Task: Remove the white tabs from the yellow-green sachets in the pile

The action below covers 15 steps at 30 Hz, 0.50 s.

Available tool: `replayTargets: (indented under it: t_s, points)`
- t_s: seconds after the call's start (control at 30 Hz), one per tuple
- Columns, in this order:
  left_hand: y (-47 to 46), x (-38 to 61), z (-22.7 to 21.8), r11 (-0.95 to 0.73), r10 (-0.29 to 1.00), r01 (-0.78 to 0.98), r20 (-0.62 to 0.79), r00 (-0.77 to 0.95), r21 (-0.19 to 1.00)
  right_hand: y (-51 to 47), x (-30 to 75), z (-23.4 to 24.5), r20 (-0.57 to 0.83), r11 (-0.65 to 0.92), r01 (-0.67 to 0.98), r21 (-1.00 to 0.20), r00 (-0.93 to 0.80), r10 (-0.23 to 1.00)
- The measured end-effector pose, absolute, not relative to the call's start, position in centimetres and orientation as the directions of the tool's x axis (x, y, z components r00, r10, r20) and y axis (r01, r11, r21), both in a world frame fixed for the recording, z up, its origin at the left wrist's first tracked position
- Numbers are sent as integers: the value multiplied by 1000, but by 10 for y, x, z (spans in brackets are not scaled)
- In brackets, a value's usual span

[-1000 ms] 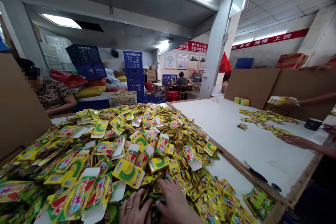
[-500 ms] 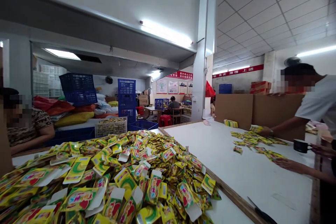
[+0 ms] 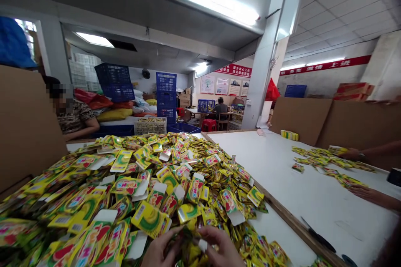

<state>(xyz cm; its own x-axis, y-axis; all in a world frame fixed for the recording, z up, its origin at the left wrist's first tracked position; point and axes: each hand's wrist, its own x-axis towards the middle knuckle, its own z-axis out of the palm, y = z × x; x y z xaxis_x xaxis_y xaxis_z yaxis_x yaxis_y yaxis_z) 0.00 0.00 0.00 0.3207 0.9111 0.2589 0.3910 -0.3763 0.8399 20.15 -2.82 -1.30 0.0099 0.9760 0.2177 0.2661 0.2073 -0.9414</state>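
Observation:
At the bottom middle of the head view, my left hand (image 3: 161,249) and my right hand (image 3: 222,247) face each other low over the pile. Their fingers curl round some small yellow-green sachets (image 3: 189,248), which are dark and smeared by motion. A small white patch shows by my right fingertips; I cannot tell what it is. Around my hands spreads a heap of flat yellow and green printed boxes (image 3: 152,219), several with white flaps open. Small shiny sachets (image 3: 257,238) lie heaped to the right of my right hand.
A wooden strip (image 3: 282,208) divides the white table (image 3: 300,212). Scissors (image 3: 319,235) lie beside it. A co-worker's hands (image 3: 360,192) reach among packets at the right; another person (image 3: 78,112) sits at the left behind cardboard (image 3: 28,125). Blue crates (image 3: 166,96) stand behind.
The view has tilted down and shifted left, so the scene sits higher and further right. My two hands have come into view at the bottom, with sachets between their fingers.

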Motion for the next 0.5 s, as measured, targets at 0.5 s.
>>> replayTargets:
  t_s: [0.5]
  points:
    - [-22, 22, -18, 104, 992, -484, -123, -7, 869, -42, 133, -3, 76, 153, -330, -932, 234, 969]
